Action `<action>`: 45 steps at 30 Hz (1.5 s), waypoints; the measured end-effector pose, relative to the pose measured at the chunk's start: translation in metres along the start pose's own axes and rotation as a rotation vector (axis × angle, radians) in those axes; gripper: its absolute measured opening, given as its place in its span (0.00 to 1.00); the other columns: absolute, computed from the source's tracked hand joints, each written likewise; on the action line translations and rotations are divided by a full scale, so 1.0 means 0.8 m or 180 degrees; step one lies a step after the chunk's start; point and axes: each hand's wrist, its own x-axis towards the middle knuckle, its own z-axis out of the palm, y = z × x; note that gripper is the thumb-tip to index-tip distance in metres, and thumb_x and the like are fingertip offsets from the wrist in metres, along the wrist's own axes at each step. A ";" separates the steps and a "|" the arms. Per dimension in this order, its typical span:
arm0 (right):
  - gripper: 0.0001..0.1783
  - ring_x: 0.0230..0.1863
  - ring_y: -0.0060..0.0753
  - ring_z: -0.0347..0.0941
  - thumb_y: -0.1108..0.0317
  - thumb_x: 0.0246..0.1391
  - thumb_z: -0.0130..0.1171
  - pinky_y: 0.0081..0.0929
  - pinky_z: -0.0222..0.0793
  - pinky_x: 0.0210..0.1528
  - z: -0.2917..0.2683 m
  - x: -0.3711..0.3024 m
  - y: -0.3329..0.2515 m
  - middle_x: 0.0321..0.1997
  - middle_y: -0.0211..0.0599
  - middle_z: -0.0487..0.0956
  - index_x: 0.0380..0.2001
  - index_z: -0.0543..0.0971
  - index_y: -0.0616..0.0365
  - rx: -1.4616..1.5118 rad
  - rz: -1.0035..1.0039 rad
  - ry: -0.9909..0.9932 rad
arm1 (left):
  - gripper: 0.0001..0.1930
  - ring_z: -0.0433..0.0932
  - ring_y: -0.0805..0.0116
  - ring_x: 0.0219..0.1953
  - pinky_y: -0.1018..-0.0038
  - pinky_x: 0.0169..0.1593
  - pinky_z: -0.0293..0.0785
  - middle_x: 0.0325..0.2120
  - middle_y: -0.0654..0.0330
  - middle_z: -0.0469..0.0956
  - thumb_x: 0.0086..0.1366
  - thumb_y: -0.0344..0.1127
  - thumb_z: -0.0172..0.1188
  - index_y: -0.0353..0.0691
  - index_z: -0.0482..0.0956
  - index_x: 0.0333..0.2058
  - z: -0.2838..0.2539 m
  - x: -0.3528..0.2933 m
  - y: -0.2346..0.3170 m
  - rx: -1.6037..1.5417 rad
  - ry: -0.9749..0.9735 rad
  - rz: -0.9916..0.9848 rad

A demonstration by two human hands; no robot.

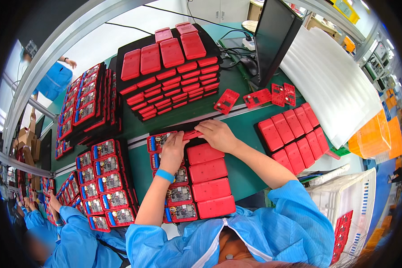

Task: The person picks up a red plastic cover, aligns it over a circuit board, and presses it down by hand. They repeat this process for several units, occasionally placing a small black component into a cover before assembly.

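Observation:
My left hand (174, 149), with a blue band at its wrist, and my right hand (219, 135) meet over the far end of a black tray. Between their fingers is a red plastic case (192, 135), seen edge-on and tilted, partly hidden by the fingers. In the tray's left column lie open red case halves (179, 194) with circuit boards and blue parts inside. Its right column holds red cases (211, 188) lying flat side up. Just beyond my hands stands a tall stack of red cases on black trays (172, 73).
On the left are stacked trays of open cases with boards (107, 181). A monitor (274, 42) stands at the back; several loose red case halves (257, 98) lie before it. To the right are a tray of red cases (295, 136), white foam sheets (330, 76) and a white crate (344, 196). Co-workers sit at left.

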 end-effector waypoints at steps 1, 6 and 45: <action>0.19 0.47 0.42 0.79 0.63 0.49 0.67 0.37 0.75 0.51 0.000 -0.001 0.000 0.44 0.41 0.82 0.44 0.81 0.60 0.0000 0.0063 -0.0054 | 0.17 0.81 0.46 0.43 0.60 0.45 0.79 0.38 0.44 0.81 0.59 0.29 0.66 0.31 0.78 0.47 0.000 0.000 0.001 -0.0002 -0.0003 -0.0003; 0.21 0.49 0.37 0.77 0.60 0.49 0.67 0.37 0.68 0.58 -0.009 0.008 -0.004 0.45 0.38 0.82 0.45 0.81 0.58 -0.0212 0.0025 -0.0157 | 0.16 0.81 0.47 0.44 0.59 0.47 0.78 0.38 0.44 0.82 0.61 0.30 0.65 0.30 0.77 0.47 -0.001 -0.002 -0.001 0.0321 -0.0051 0.0224; 0.27 0.58 0.53 0.70 0.50 0.63 0.55 0.45 0.63 0.62 -0.010 0.020 0.028 0.52 0.50 0.79 0.56 0.75 0.58 0.1098 0.0726 -0.1835 | 0.27 0.75 0.46 0.54 0.56 0.57 0.72 0.53 0.46 0.77 0.58 0.36 0.70 0.39 0.77 0.56 -0.020 0.004 0.002 -0.1248 -0.0864 -0.1053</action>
